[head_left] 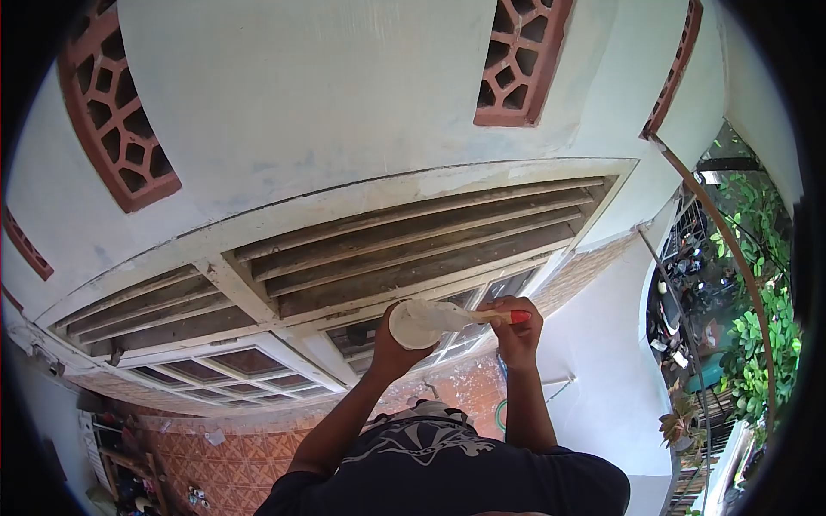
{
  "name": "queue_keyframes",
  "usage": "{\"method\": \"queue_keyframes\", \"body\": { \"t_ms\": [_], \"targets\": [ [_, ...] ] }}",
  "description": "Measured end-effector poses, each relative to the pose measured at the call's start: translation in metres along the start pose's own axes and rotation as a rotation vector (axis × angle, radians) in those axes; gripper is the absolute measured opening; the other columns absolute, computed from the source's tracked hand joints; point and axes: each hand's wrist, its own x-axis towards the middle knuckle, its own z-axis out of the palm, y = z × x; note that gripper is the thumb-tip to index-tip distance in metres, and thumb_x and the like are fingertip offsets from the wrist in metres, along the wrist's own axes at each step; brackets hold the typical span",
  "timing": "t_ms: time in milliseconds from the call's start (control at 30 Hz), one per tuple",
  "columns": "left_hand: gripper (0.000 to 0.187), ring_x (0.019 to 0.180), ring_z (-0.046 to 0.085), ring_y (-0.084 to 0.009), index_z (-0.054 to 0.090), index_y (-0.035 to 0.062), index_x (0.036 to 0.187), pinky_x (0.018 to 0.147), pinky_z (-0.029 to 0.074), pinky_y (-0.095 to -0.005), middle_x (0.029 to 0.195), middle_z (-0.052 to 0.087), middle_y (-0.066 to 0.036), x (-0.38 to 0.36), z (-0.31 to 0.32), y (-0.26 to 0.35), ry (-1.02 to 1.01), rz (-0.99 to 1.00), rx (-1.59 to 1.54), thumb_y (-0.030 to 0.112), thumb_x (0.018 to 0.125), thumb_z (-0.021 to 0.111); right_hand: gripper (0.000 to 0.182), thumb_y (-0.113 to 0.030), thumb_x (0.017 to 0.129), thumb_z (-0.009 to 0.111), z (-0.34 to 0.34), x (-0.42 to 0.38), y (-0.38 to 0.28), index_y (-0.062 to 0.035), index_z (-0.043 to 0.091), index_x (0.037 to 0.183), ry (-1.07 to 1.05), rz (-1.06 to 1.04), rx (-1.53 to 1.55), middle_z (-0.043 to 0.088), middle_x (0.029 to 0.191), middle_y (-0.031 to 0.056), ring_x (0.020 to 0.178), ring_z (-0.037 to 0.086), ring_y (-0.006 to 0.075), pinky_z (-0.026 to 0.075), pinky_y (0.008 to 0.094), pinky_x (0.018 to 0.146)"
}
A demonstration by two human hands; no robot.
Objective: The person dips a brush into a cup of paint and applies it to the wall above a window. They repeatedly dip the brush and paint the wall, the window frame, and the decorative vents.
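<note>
The largest thing is the pale wall (301, 103), and set in it is a wide louvred vent (422, 245), whose slats look stained and worn; under this stands a white-framed window (232, 370), and lower down lies an orange patterned tiled floor (241, 469). Nearer is the person's dark shirt (447, 482), which carries a pale printed design, but I cannot read any word in it. Both arms reach forward, and the two hands meet almost in front of the vent and the window. The left hand (389, 351) is curled around the side of a white cup (408, 335), and holds it with its mouth turned to the camera; I can find no label on it. The right hand (519, 340) has its fingers bent closely around the handle of a pale tool, which seems to be a brush (456, 316), lying nearly level with its whitish end over the mouth of the cup. In my judgement the step in hand is loading or wiping the brush at the cup; to move it from there calls for a steady cup and a light lift, so that nothing drips. The smallest detail is the red handle end (520, 316), where no brand is legible
</note>
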Motion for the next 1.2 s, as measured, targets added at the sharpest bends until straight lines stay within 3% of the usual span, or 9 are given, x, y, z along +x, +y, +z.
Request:
{"method": "queue_keyframes", "body": {
  "t_ms": [233,367,433,567,633,833,1067,1200],
  "targets": [
    [0.081,0.108,0.061,-0.0255,0.047,0.0038,0.125,0.093,0.050,-0.0379,0.115,0.061,-0.014,-0.006,-0.008,-0.005,0.021,0.019,0.027,0.016,0.058,0.092,0.017,0.001,0.089,0.061,0.015,-0.002,-0.004,0.0018,0.056,0.105,0.149,0.096,0.027,0.069,0.096,0.0192,0.084,0.067,0.0227,0.055,0.0335,0.076],
    [0.083,0.108,0.061,-0.0256,0.046,0.0035,0.126,0.093,0.049,-0.0381,0.117,0.061,-0.014,-0.011,-0.009,-0.004,0.038,-0.021,0.004,0.016,0.058,0.092,0.023,-0.009,0.093,0.057,0.012,0.037,-0.024,-0.0003,0.052,0.113,0.337,-0.024,0.083,0.064,0.101,0.0183,0.083,0.064,0.0237,0.056,0.0367,0.072],
    [0.083,0.108,0.061,-0.0257,0.046,0.0033,0.127,0.093,0.049,-0.0383,0.117,0.061,-0.014,-0.014,-0.008,-0.010,0.044,-0.019,0.017,0.017,0.059,0.092,0.023,-0.008,0.094,0.057,0.004,0.066,-0.035,-0.0013,0.052,0.115,0.343,-0.171,0.120,0.064,0.104,0.0190,0.087,0.065,0.0246,0.056,0.0359,0.073],
    [0.084,0.109,0.060,-0.0262,0.045,0.0031,0.128,0.094,0.049,-0.0387,0.118,0.060,-0.014,-0.022,0.001,-0.009,0.068,-0.032,0.062,0.018,0.059,0.092,0.023,-0.007,0.093,0.060,0.006,0.120,-0.062,-0.0013,0.052,0.114,0.358,-0.239,0.160,0.065,0.103,0.0196,0.092,0.065,0.0245,0.058,0.0326,0.071],
    [0.084,0.110,0.060,-0.0262,0.045,0.0031,0.128,0.094,0.049,-0.0387,0.119,0.059,-0.014,-0.028,0.007,-0.017,0.071,-0.034,0.028,0.018,0.059,0.092,0.024,-0.006,0.093,0.060,0.011,0.140,-0.065,-0.0014,0.052,0.114,0.259,-0.308,0.130,0.065,0.104,0.0201,0.093,0.065,0.0246,0.058,0.0328,0.070],
    [0.085,0.111,0.059,-0.0264,0.044,0.0028,0.128,0.094,0.049,-0.0385,0.119,0.058,-0.014,-0.039,0.025,-0.027,0.073,-0.078,0.044,0.019,0.059,0.092,0.021,-0.004,0.095,0.057,0.005,0.180,-0.057,-0.0016,0.052,0.115,0.136,-0.325,0.133,0.066,0.105,0.0204,0.091,0.065,0.0240,0.058,0.0349,0.071],
    [0.081,0.107,0.061,-0.0257,0.046,0.0029,0.125,0.092,0.050,-0.0384,0.115,0.061,-0.014,-0.047,0.031,-0.044,0.122,-0.069,0.084,0.017,0.060,0.092,0.020,-0.004,0.093,0.060,-0.061,0.178,-0.064,0.0013,0.054,0.111,0.414,-0.463,-0.145,0.067,0.102,0.0209,0.087,0.067,0.0229,0.059,0.0313,0.070],
    [0.087,0.110,0.060,-0.0243,0.043,0.0026,0.129,0.095,0.049,-0.0379,0.119,0.060,-0.014,-0.048,0.032,-0.033,0.097,-0.151,0.089,0.018,0.058,0.092,0.021,-0.002,0.092,0.061,-0.058,0.165,-0.063,0.0046,0.054,0.110,0.541,-0.678,-0.366,0.066,0.102,0.0227,0.091,0.067,0.0269,0.058,0.0319,0.073]
  ]
}}
